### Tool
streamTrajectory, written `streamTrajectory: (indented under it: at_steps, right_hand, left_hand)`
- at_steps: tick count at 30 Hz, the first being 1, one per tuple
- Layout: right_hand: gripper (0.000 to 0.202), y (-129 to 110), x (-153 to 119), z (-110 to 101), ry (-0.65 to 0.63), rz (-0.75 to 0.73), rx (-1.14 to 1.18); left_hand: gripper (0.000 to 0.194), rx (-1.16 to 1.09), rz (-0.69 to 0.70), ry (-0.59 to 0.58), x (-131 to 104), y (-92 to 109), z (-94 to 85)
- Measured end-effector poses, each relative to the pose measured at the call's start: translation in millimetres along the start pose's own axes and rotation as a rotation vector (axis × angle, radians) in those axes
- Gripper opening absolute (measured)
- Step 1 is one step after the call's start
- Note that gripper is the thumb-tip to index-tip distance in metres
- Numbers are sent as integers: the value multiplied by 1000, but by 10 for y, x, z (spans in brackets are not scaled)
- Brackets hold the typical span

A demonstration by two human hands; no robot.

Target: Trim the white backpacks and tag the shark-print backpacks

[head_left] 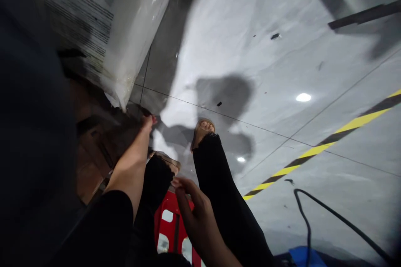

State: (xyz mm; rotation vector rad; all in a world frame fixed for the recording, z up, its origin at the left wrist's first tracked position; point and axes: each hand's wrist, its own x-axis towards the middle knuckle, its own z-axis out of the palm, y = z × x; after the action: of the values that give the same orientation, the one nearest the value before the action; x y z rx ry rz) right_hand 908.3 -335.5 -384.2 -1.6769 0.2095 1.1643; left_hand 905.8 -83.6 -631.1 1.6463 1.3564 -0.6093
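Observation:
My left hand [148, 122] reaches forward past my left foot, near the lower corner of a large white printed sack [131, 46]. Dark shadow and blur hide most of its fingers, so I cannot tell what they touch. My right hand [196, 206] hangs above a red plastic seat with cut-out holes [166, 204], between my legs. Its thumb and fingers are curled together in a pinch, and anything between the tips is too small or hidden to make out.
Pale tiled floor [282, 62] carries small dark scraps [275, 36]. Yellow-and-black tape [300, 160] runs diagonally at right. A black bent cable or rod [338, 212] rises near a blue item [305, 256]. Brown boxes [90, 175] stand in shadow at left. A dark bar [365, 16] lies upper right.

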Motion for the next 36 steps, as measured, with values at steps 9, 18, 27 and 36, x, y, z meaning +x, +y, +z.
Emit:
streamTrajectory:
  at_steps: [9, 18, 27, 36]
  right_hand:
    - [59, 74, 188, 254, 143, 83, 204]
    - [45, -1447, -1077, 221, 304, -187, -48]
    - [44, -3674, -1857, 2415, -207, -630, -129]
    - [50, -4083, -2333, 4007, -494, -666, -404]
  left_hand:
    - [50, -262, -75, -315, -2479, 365, -556]
    - [31, -294, -18, -344, -4615, 466, -1943]
    - [55, -591, 49, -25, -6200, -819, -3211]
    - [47, -761, 37, 572, -6850, -2033, -3885]
